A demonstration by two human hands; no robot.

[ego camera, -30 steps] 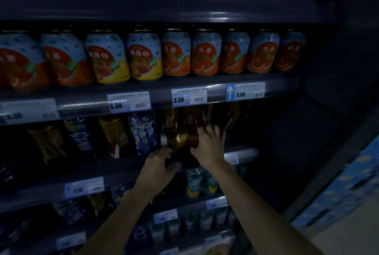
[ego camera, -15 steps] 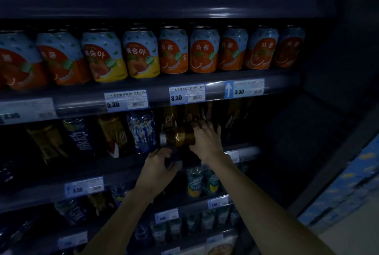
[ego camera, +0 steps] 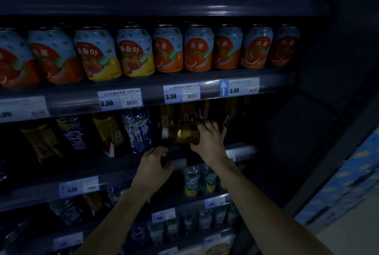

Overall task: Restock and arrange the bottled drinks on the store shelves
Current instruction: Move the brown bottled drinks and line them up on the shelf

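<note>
At centre frame, the right hand (ego camera: 209, 141) clasps a brown bottle (ego camera: 182, 133) lying sideways, cap pointing left, in front of the shelf (ego camera: 242, 149) row. The left hand (ego camera: 153, 164), just below, curls around something dark; its grip cannot be made out.

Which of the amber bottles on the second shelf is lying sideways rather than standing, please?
The amber bottle in the right hand, held horizontally with its cap pointing left. The other amber bottles behind it stand upright in their row.
</note>
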